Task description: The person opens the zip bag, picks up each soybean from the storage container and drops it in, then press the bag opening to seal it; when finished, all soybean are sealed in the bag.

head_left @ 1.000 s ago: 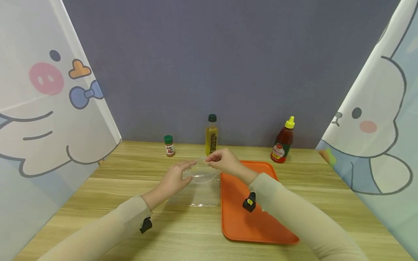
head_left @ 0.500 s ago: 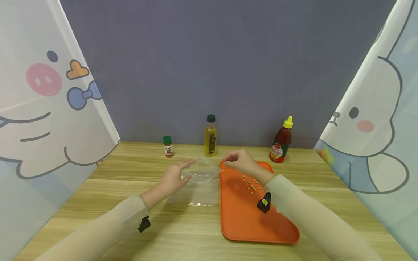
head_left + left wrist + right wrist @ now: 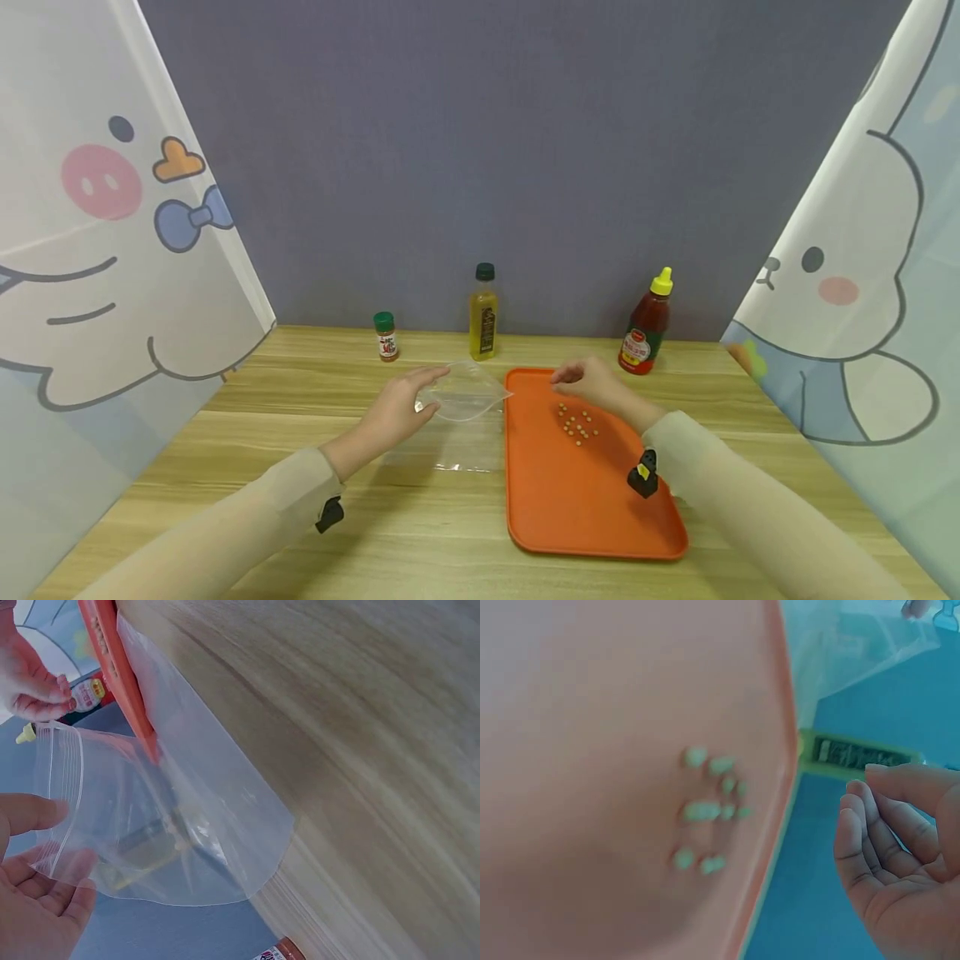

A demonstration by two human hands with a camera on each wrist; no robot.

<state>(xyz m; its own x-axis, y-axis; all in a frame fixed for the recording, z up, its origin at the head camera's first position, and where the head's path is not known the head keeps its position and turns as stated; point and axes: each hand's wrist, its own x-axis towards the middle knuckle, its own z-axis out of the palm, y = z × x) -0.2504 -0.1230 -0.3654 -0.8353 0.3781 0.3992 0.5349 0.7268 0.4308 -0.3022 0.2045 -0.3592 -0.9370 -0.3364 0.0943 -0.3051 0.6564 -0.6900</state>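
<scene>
My left hand (image 3: 397,412) holds a clear zip-lock bag (image 3: 468,400) by its mouth, thumb on one side and fingers on the other. The mouth gapes, and the bag's lower part lies on the table beside the tray. In the left wrist view, a few tan bits show through the bag (image 3: 217,847). My right hand (image 3: 600,387) hovers over the far part of an orange tray (image 3: 577,508), fingers loosely bent. Nothing shows between its thumb and fingertips in the right wrist view. Several small round yellowish beans (image 3: 579,428) lie scattered on the tray beneath it.
A small green-capped spice jar (image 3: 386,337), a bottle of yellow oil (image 3: 483,317) and a red sauce bottle with a yellow cap (image 3: 647,325) stand along the back of the wooden table (image 3: 405,533). A grey partition (image 3: 480,150) rises behind them.
My right hand has left the bag's mouth and moved right over the tray, uncovering the beans. My left hand stays at the bag, whose mouth now gapes without the right hand.
</scene>
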